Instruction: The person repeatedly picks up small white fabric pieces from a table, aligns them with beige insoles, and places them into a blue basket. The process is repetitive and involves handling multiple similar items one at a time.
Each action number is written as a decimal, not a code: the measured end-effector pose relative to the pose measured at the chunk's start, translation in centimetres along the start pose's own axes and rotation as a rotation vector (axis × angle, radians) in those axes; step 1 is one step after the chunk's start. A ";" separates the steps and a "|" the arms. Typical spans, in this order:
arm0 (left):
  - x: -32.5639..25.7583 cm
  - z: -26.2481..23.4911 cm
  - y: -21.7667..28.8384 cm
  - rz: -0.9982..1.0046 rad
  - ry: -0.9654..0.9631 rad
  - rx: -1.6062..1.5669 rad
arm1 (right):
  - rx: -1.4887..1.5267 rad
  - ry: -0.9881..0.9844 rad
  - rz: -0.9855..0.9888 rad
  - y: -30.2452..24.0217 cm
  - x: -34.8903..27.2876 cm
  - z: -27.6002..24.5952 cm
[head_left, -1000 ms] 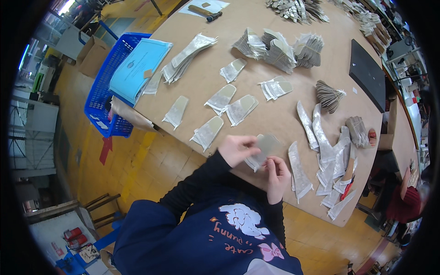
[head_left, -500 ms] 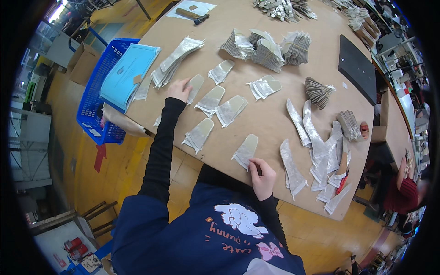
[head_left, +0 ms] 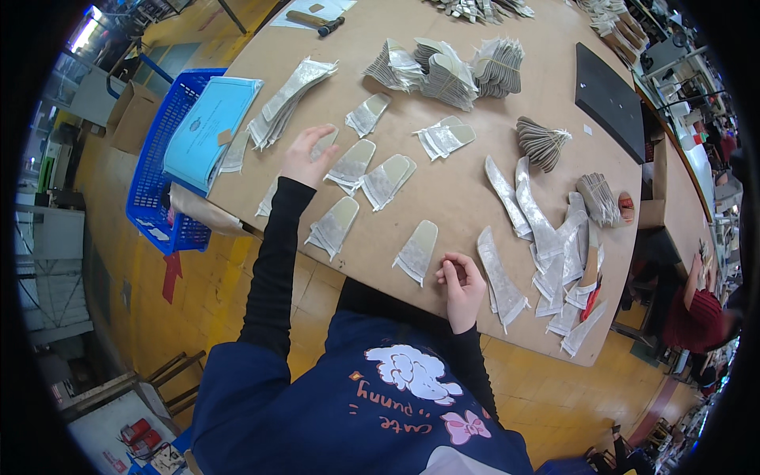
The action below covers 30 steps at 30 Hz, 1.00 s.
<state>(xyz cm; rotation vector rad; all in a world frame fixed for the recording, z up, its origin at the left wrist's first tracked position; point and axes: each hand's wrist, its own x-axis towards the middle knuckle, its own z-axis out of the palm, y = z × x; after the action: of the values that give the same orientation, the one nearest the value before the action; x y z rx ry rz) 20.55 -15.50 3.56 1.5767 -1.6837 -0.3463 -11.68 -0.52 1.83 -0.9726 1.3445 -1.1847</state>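
Over a pale tongue-shaped piece (head_left: pixel 325 143) with a whitish film base, my left hand (head_left: pixel 304 158) is open, its fingers spread and partly covering the piece. Closer to the table's front edge, my right hand (head_left: pixel 462 291) has its fingers curled in, with nothing visible in them. It is just right of another such piece (head_left: pixel 417 250), apart from it. Several similar pieces lie between and beyond my hands, among them a single one (head_left: pixel 332 226), an overlapping pair (head_left: pixel 388 181) and a second overlapping pair (head_left: pixel 445 138). A long curved strip (head_left: pixel 499 273) lies right of my right hand.
Bundled grey pieces (head_left: pixel 447 71) stand at the far middle, with a curved stack (head_left: pixel 291 100) to their left. More strips (head_left: pixel 546 229) pile at right. A blue basket (head_left: pixel 146 190) holding a light-blue folder (head_left: pixel 210 134), a hammer (head_left: pixel 317 21) and a black board (head_left: pixel 609 101) are around.
My right hand has come away from the nearest piece, to the right. My left hand's fingers have spread out over its piece. The whole view has shifted slightly.
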 end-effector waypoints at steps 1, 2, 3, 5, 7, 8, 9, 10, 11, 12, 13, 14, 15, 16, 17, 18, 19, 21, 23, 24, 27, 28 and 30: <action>0.0 0.1 0.7 0.001 -0.019 -0.008 | -0.015 -0.004 0.015 -0.1 0.0 0.0; -0.1 0.3 1.3 0.013 -0.037 -0.017 | -0.029 -0.008 0.029 -0.2 0.0 0.2; -0.1 0.6 2.0 0.020 -0.052 -0.033 | -0.044 -0.009 0.049 -0.4 0.0 0.3; -0.2 1.7 3.5 -0.009 -0.114 -0.136 | -0.286 -0.011 -0.084 -0.7 -0.2 0.8; -0.3 3.3 5.1 0.023 -0.160 -0.194 | -0.494 -0.007 -0.183 -1.0 -0.4 1.5; -0.3 4.5 6.0 0.072 -0.175 -0.197 | -0.583 -0.002 -0.221 -1.0 -0.6 2.0; -0.3 5.7 6.8 0.124 -0.187 -0.212 | -0.654 -0.014 -0.261 -0.9 -0.6 2.2; -0.1 6.8 7.5 0.129 -0.188 -0.224 | -0.691 0.004 -0.269 -0.9 -0.5 2.5; 0.3 8.0 8.0 0.139 -0.186 -0.248 | -0.711 0.006 -0.280 -0.7 -0.4 2.6; 0.9 9.2 8.5 0.165 -0.173 -0.281 | -0.727 0.010 -0.279 -0.6 -0.2 2.6; 1.8 10.3 8.7 0.127 -0.222 -0.245 | -0.708 0.014 -0.312 -0.4 0.0 2.5; 3.1 11.4 8.8 0.102 -0.261 -0.216 | -0.683 0.017 -0.330 -0.3 0.2 2.5; 4.2 12.5 9.0 0.078 -0.289 -0.188 | -0.651 0.023 -0.350 -0.2 0.3 2.4; 5.2 13.7 9.2 0.091 -0.292 -0.098 | -0.656 0.024 -0.361 -0.1 0.3 2.3; 6.2 14.9 9.4 0.104 -0.281 -0.006 | -0.650 0.026 -0.377 -0.1 0.4 2.3; 6.8 15.8 9.4 0.101 -0.283 0.095 | -0.642 0.026 -0.397 -0.1 0.4 2.3; 7.0 16.6 9.5 0.093 -0.323 0.184 | -0.652 0.003 -0.326 -0.1 0.3 2.2; 7.2 17.7 9.5 0.045 -0.433 0.371 | -0.675 -0.039 -0.180 -0.2 0.2 2.1; 7.0 18.2 9.3 0.049 -0.311 0.362 | -0.640 -0.027 -0.257 -0.3 0.2 2.1; 6.9 18.2 9.3 0.042 -0.277 0.364 | -0.622 -0.015 -0.285 -0.4 0.2 2.2; 6.8 17.2 9.6 0.011 -0.433 0.273 | -0.638 -0.002 -0.339 -0.4 0.3 2.2; 6.6 16.6 9.7 -0.008 -0.429 0.146 | -0.643 -0.009 -0.317 -0.4 0.3 2.2; 5.2 14.8 10.0 -0.043 -0.431 -0.108 | -0.644 -0.015 -0.258 -0.4 0.2 2.2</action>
<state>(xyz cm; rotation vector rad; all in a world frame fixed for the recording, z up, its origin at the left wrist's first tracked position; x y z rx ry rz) 3.58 -23.02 2.45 1.5341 -1.9128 -0.8344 -9.56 -1.07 2.26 -1.6461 1.6651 -0.9300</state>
